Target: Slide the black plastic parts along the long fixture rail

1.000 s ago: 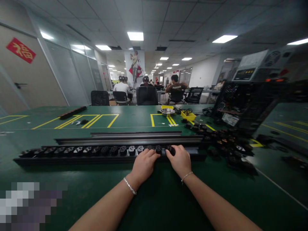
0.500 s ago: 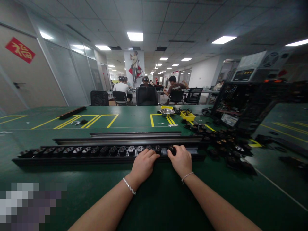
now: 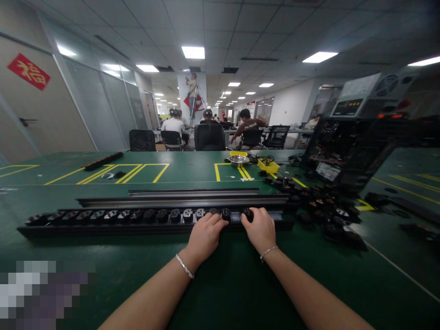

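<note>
A long black rail (image 3: 103, 229) lies across the green table, with a row of socket modules (image 3: 174, 214) seated along its channel. My left hand (image 3: 206, 233) rests on it, fingers bent together against a black socket module (image 3: 226, 214) near the right end of the row. To the right of a short gap, my right hand (image 3: 260, 230) pinches another black socket module (image 3: 248, 214) between thumb and fingers, in or just over the channel. The undersides of both modules are hidden.
Behind the rail lie two more long strips (image 3: 182, 201). Loose black modules (image 3: 319, 199) are heaped at right, near an opened computer case (image 3: 338, 151). A metal bowl (image 3: 239, 160) and yellow tray (image 3: 268, 166) stand farther back. Several people sit beyond the table.
My right hand has slid slightly to the right with its socket module. The left hand has stayed in place. A seated person in the background has lowered an arm.
</note>
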The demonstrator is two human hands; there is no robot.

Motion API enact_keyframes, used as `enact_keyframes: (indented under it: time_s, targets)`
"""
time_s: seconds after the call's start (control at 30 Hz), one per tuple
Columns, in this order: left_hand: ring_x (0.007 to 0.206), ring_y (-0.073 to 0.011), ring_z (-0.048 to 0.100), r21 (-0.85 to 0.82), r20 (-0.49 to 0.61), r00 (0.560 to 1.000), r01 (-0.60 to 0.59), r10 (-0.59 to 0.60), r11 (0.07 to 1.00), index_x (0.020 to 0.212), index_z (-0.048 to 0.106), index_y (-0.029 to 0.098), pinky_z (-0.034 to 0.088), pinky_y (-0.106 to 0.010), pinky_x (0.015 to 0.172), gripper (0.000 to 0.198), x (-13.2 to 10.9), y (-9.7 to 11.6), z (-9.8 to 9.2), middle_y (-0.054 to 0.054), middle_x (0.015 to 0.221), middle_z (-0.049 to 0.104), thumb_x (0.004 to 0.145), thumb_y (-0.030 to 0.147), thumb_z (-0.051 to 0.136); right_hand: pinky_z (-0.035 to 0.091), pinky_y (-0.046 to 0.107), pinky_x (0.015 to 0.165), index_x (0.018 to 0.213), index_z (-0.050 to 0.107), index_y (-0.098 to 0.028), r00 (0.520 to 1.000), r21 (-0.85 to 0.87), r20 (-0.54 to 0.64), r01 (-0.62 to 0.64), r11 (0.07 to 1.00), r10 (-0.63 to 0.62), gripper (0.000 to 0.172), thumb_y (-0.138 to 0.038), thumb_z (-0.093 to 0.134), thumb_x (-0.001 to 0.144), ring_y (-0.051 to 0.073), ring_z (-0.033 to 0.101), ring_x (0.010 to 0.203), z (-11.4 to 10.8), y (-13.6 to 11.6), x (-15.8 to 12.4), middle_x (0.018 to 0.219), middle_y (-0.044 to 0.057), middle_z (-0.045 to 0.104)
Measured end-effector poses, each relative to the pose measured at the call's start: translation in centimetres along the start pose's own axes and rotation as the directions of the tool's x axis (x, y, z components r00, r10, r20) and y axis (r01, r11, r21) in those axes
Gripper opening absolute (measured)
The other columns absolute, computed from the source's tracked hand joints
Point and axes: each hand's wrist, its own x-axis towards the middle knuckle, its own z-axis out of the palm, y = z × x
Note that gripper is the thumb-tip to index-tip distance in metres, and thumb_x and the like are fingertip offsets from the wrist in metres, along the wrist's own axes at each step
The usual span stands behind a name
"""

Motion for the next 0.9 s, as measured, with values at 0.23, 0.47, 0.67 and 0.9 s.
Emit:
enact_keyframes:
  time_s: [0.23,0.47,0.67,0.9]
  targets:
    - [0.088,-0.0174,0.049,-0.002,0.013,1.000,0.007,-0.007,1.000,0.108,0.058,0.022,0.045,-0.031,0.077,0.039,-0.01,0.12,-0.20,-0.004,0.097,0.059,0.077,0.002,0.043,0.033,0.032,0.080,0.098,0.062,-0.018,1.000,-0.016,0.008,-0.019,1.000,0.019,0.030,-0.038,0.049,0.079,0.020,0.053,0.093,-0.11,-0.11,-0.07,0.094,0.007,0.058]
    - [0.088,-0.0175,0.049,-0.004,0.014,1.000,0.010,-0.010,1.000,0.108,0.059,0.022,0.046,-0.032,0.077,0.039,0.01,0.20,-0.36,-0.004,0.097,0.059,0.078,0.003,0.042,0.031,0.034,0.083,0.101,0.061,-0.017,0.999,-0.019,0.018,-0.029,0.999,0.029,0.032,-0.038,0.048,0.079,0.021,0.052,0.096,-0.27,-0.21,-0.12,0.096,0.008,0.059]
    - [0.088,-0.0175,0.049,0.000,0.009,1.000,0.006,-0.006,1.000,0.107,0.058,0.023,0.045,-0.031,0.076,0.037,-0.05,0.08,-0.20,-0.003,0.097,0.059,0.080,0.004,0.043,0.032,0.034,0.083,0.101,0.061,-0.016,0.998,-0.041,0.017,-0.052,0.998,0.052,0.033,-0.037,0.049,0.079,0.021,0.053,0.096,-0.30,0.09,0.05,0.096,0.008,0.058]
    - [0.086,-0.0176,0.048,0.007,0.009,1.000,0.013,-0.013,1.000,0.107,0.059,0.023,0.045,-0.031,0.074,0.036,-0.04,0.13,-0.39,-0.003,0.096,0.059,0.080,0.005,0.043,0.031,0.034,0.083,0.101,0.061,-0.016,0.999,-0.039,0.008,-0.051,0.998,0.051,0.033,-0.037,0.048,0.079,0.021,0.052,0.096,-0.27,0.32,0.10,0.096,0.008,0.059]
